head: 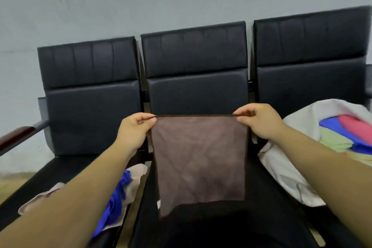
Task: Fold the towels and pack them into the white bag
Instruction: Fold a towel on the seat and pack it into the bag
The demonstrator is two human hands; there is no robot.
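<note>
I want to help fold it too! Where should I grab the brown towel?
Probably the two bottom corners, coming from underneath. The brown towel hangs flat from its top corners, which are pinched by the left hand and right hand, so the lower edge dangles free.

Towel before middle seat; loose towels on left seat; bag of folded towels on right seat.

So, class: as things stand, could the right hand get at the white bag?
Probably yes: the white bag lies open on the chair just beside the right hand, nothing between, though that hand pinches a corner of the brown towel.
</note>
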